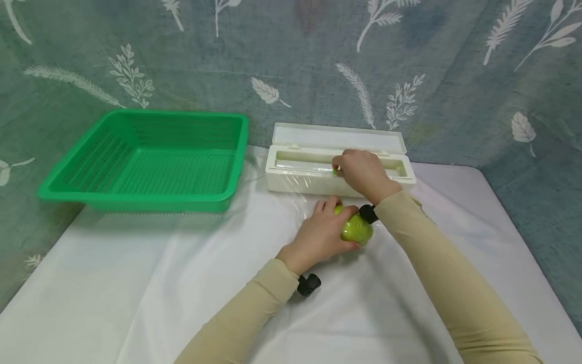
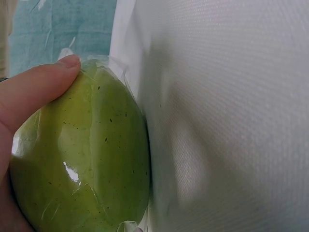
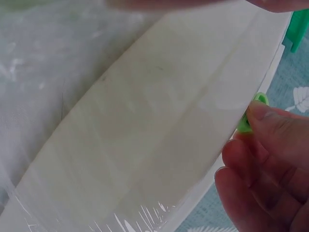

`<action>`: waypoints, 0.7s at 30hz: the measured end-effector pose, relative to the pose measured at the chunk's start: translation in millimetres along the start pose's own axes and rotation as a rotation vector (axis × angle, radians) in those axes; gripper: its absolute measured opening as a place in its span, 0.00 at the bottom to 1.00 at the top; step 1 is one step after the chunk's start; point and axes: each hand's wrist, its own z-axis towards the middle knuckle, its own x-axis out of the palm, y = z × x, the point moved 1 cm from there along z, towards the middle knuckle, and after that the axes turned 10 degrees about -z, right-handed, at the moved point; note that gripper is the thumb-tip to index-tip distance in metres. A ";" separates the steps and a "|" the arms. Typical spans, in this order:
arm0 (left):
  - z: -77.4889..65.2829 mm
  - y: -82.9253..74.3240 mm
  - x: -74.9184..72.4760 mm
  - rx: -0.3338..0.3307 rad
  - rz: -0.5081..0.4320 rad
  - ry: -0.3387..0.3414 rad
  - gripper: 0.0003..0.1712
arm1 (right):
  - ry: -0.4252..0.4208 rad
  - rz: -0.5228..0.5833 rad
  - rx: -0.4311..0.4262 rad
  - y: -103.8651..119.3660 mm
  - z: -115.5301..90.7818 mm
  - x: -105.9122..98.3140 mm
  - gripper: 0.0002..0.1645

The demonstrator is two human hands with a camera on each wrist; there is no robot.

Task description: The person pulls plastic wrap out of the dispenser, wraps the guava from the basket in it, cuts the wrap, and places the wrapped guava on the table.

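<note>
A smooth yellow-green fruit (image 1: 356, 230), finely dark-specked and wrapped in clear cling film, lies on the white cloth. My left hand (image 1: 319, 230) grips it, with the thumb (image 2: 43, 87) over its upper side in the left wrist view. Clear film (image 1: 297, 194) stretches from the fruit to the white cling film dispenser (image 1: 309, 184), whose lid (image 1: 336, 136) stands raised. At the dispenser's front edge my right hand (image 1: 364, 174) pinches a small bright green slide cutter (image 3: 245, 124) between thumb and fingers. The film roll (image 1: 300, 166) lies inside the box, partly hidden by that hand.
A green slotted plastic basket (image 1: 227, 197) stands at the back left of the table. Behind everything hangs a grey-green leaf-patterned cloth (image 1: 295, 55). White cloth (image 1: 159, 303) covers the table. Black wrist cameras sit beneath the left wrist and beside the right.
</note>
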 end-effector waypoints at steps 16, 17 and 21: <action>0.6 -0.9 0.2 -0.005 0.007 0.006 0.39 | 0.035 0.026 -0.021 -1.7 5.6 -4.3 0.06; 0.8 -0.8 0.3 -0.005 0.009 0.004 0.39 | 0.041 0.028 -0.018 -1.8 6.0 -4.8 0.06; 0.9 -0.5 0.5 -0.005 0.014 0.003 0.39 | 0.058 0.033 -0.022 -2.2 7.1 -6.2 0.06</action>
